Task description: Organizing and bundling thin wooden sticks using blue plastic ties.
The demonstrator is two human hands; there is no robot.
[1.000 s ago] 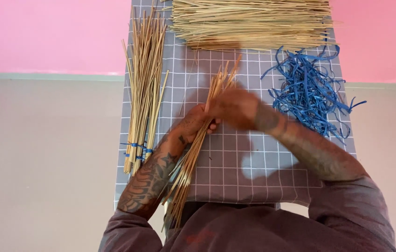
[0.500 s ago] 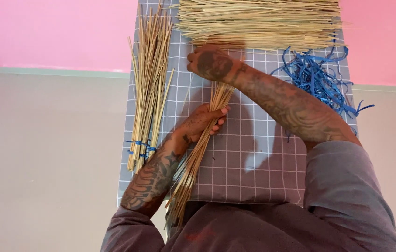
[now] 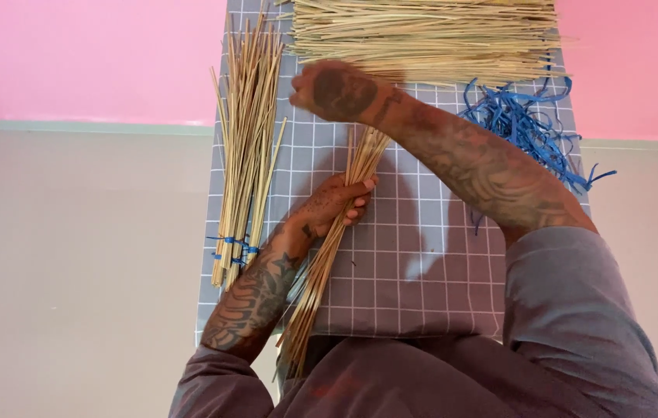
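Your left hand (image 3: 336,203) grips the stick bundle (image 3: 327,246) mid-table; your right hand (image 3: 338,91), closed, touches the loose sticks (image 3: 429,35) at the far edge

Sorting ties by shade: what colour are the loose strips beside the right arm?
Blue strips, seen in the head view.

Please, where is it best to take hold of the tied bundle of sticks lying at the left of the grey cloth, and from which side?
Probably the tied bundle is best gripped just above its blue tie, coming from the open left side. There the sticks are bound tight; toward the far end they fan out loose.
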